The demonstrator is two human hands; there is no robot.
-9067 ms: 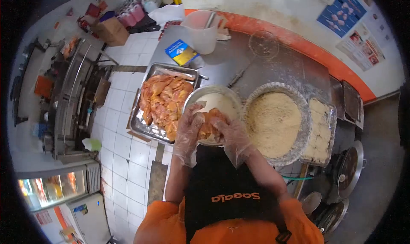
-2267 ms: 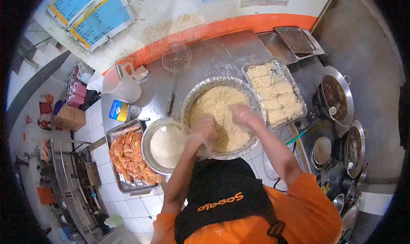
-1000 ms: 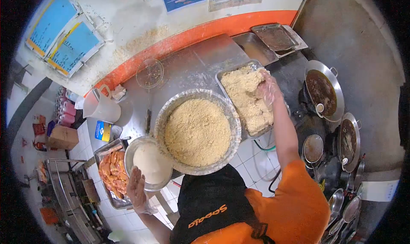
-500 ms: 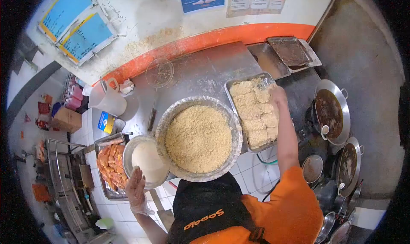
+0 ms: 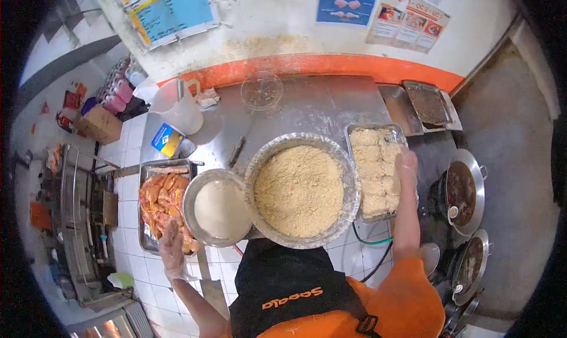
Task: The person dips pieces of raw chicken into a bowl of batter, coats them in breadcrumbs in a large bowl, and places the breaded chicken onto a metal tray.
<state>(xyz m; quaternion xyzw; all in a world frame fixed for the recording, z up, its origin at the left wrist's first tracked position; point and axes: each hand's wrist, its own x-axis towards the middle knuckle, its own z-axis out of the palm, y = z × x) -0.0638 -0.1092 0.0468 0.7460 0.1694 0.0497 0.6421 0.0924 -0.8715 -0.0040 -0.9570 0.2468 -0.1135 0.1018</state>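
My left hand [image 5: 172, 249], in a clear plastic glove, is at the near edge of a metal tray [image 5: 143, 205] of raw, reddish marinated chicken pieces [image 5: 159, 196]. Its fingers look extended and hold nothing visible. Right of that tray sits a bowl [image 5: 189, 211] of whitish powder or batter, then a large metal basin [image 5: 355, 202] filled with pale yellow crumbs [image 5: 298, 190]. My right hand [image 5: 406, 166] rests at the right side of another tray [image 5: 349, 138], which holds crumb-coated pieces [image 5: 371, 172]. Its fingers are curled downward; whatever they grip is hidden.
A white pitcher [image 5: 183, 116], a yellow-blue packet [image 5: 167, 140], a round wire strainer [image 5: 261, 91] and its dark handle [image 5: 237, 150] lie on the steel table [image 5: 319, 104]. At the right stand a wok of dark oil [image 5: 462, 193] and another wok [image 5: 471, 264].
The camera view has shifted. My left hand has moved from the powder bowl's edge to the raw chicken tray. My right hand has come nearer along the coated tray's right side.
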